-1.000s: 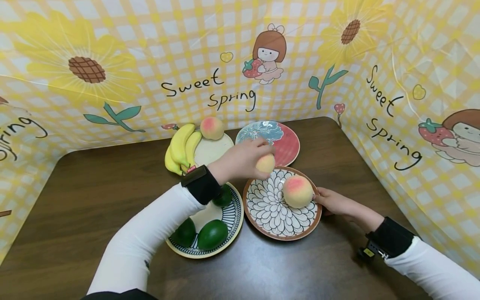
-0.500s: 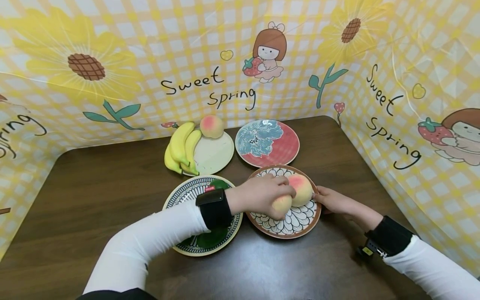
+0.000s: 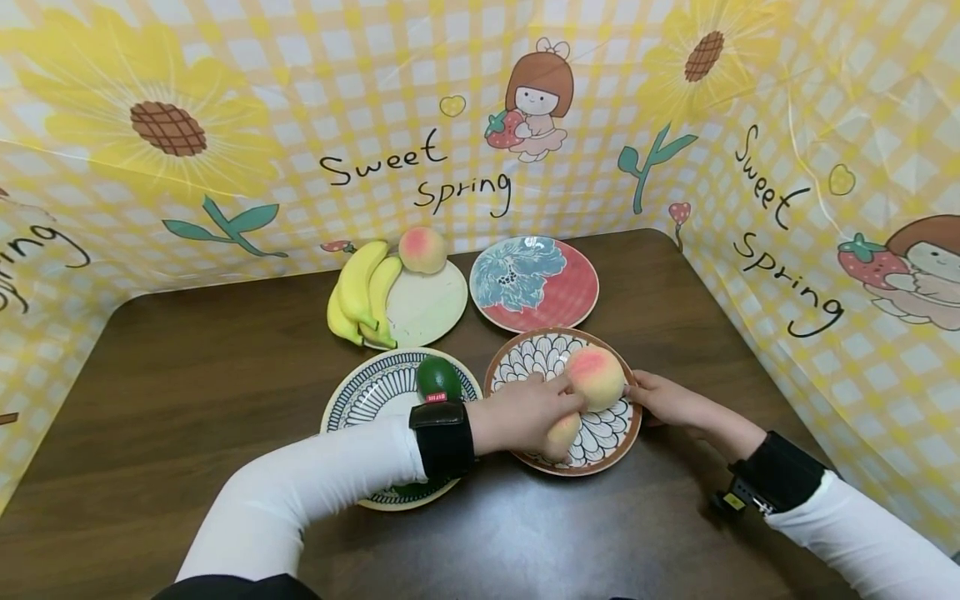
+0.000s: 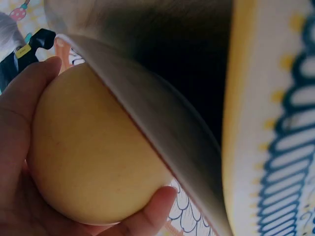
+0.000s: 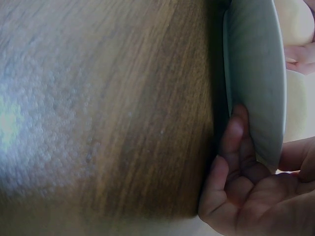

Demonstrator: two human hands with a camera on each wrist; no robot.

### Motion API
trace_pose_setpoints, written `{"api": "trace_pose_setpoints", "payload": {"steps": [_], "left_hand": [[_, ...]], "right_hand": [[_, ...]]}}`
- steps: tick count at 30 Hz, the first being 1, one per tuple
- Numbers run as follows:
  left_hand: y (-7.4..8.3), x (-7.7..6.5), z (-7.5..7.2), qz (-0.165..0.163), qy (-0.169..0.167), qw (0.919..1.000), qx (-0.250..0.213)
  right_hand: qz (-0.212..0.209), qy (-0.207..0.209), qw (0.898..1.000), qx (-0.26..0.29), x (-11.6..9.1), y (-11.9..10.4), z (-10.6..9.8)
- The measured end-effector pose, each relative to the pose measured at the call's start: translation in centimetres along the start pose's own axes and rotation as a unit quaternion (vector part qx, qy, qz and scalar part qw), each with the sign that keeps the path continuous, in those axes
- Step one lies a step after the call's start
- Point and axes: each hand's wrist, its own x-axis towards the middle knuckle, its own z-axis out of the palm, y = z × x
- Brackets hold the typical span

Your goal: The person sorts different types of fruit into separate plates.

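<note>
My left hand grips a peach low over the brown-rimmed plate, which has a petal pattern. Thumb and fingers wrap the fruit's sides in the left wrist view. Another peach, pink on top, sits on the same plate, right beside the left fingertips. At the plate's right edge my right hand pinches the rim, with fingers under it and the thumb above, as the right wrist view shows.
A blue-patterned plate with avocados lies under the left forearm, partly hidden. Behind stand a cream plate with bananas and a peach, and a red-and-blue plate. A patterned cloth rises behind the table.
My left hand has carried its peach right and toward me, from near the red-and-blue plate down to the brown-rimmed plate. The right hand stays at the rim.
</note>
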Motion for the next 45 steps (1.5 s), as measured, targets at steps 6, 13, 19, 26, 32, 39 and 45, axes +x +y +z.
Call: {"api": "trace_pose_setpoints", "payload": {"steps": [6,13,19,26,32,39,45], "left_hand": [[0.4,-0.1,0.1,-0.013,-0.011,0.9999,-0.001],[0.8,-0.1,0.1,-0.028,-0.011,0.9995,-0.008],[0.6,-0.2,-0.3,-0.039,-0.006,0.9988,-0.027],[0.3,-0.3,-0.7,-0.037,-0.018,0.9987,-0.03],[-0.3,-0.4,-1.7,-0.031,-0.025,0.9984,-0.04],[-3.0,-1.1,-5.8,-0.066,0.02,0.9952,-0.07],[-7.8,-1.3,-9.0,-0.102,0.122,0.9848,-0.068]], "right_hand": [[-0.002,-0.002,1.0,0.012,0.0,0.1,0.0],[0.002,-0.006,1.0,0.009,-0.1,-0.1,0.0],[0.002,-0.012,1.0,0.01,-0.1,0.0,0.1],[0.001,-0.008,1.0,0.004,-0.2,-0.1,0.0],[-0.001,-0.01,1.0,0.012,-0.1,-0.1,0.1],[-0.007,-0.016,1.0,0.015,0.0,0.0,0.0],[-0.013,-0.017,0.999,0.029,0.1,0.2,0.1]]}}
